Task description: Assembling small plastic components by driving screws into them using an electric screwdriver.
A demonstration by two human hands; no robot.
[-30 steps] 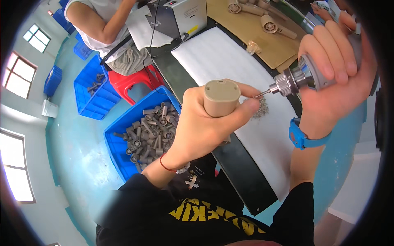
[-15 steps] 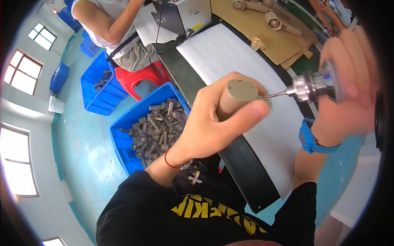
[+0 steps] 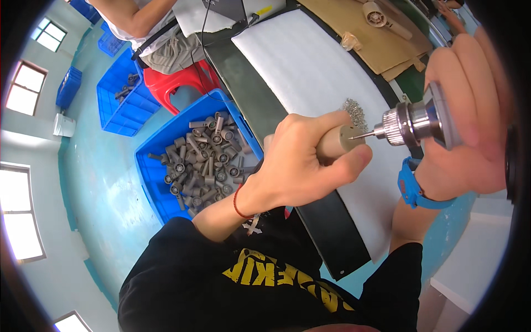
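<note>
My left hand [image 3: 296,166] is wrapped round a beige cylindrical handheld fan [image 3: 333,144], its flat end face turned toward the right. Most of the fan's body is hidden by my fingers. In my right hand [image 3: 462,105] is an electric screwdriver [image 3: 412,123] with a silver collar, held level. Its thin bit points left and its tip meets the fan's end face, by a small hole. Just behind the bit, a heap of small silver screws [image 3: 354,112] lies on the white foam sheet [image 3: 298,66].
Left of the bench, a blue bin [image 3: 145,171] holds many similar fan parts [image 3: 207,157]. Beyond it stand a red stool [image 3: 166,83] with a seated person and another blue bin [image 3: 119,110]. Cardboard [image 3: 365,50] with a fan [image 3: 376,16] lies at the far side.
The fan's end face has tilted to the right, toward the screwdriver. The bit's tip has come from the screw heap onto that face. The heap now shows more fully.
</note>
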